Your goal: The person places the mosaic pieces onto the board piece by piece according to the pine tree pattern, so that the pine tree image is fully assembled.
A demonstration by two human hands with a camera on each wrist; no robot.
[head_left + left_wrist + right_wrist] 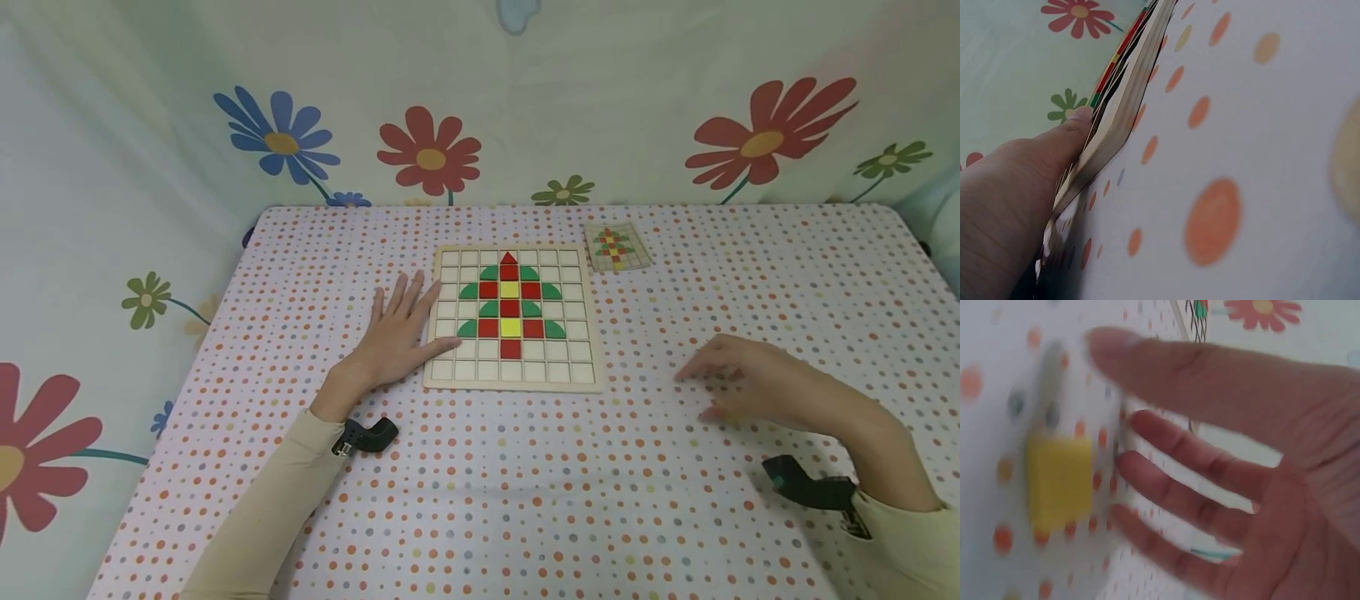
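Observation:
A square wooden grid board lies on the table with red, yellow and green tiles set in a tree pattern. My left hand rests spread at the board's left side, its thumb lying over the edge, as the left wrist view also shows the thumb on the rim. To the right of the board, my right hand hovers with loosely bent fingers apart. Close to those fingers, a yellow square tile appears, blurred, in the right wrist view; whether anything touches it is unclear. The hand mostly hides it from the head view.
A small pattern card with the same tree picture lies just right of the board's upper corner. Beneath everything is a dotted tablecloth. A flowered curtain hangs behind the table's far edge.

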